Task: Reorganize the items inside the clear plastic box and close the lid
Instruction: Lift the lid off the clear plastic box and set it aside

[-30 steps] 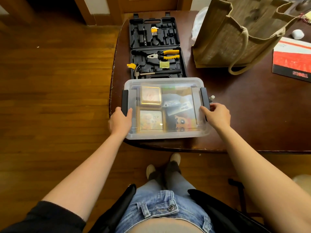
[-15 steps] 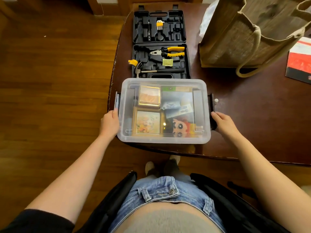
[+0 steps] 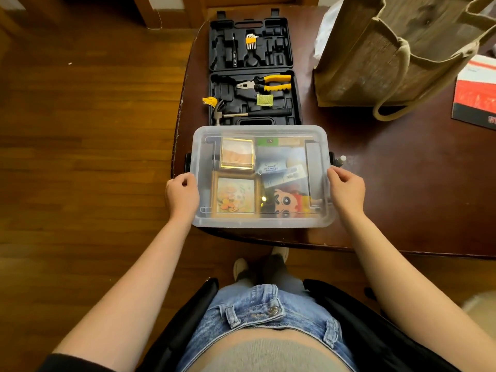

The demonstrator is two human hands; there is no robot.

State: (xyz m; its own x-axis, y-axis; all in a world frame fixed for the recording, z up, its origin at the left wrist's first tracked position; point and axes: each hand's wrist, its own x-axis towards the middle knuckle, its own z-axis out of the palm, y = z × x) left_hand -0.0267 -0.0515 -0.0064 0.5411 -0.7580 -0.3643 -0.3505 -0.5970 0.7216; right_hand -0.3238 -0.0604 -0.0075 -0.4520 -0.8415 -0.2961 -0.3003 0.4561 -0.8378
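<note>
You are gripping the clear plastic box (image 3: 263,224) at the table (image 3: 402,205) edge, left hand (image 3: 182,196) and right hand (image 3: 346,190) curled on its lid (image 3: 204,140), risking tipping it off if you lift unevenly.

Clear plastic box (image 3: 263,224), lid (image 3: 206,146) on, at table edge.

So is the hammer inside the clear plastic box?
No, the hammer lies in the open black tool case behind the clear plastic box.
</note>
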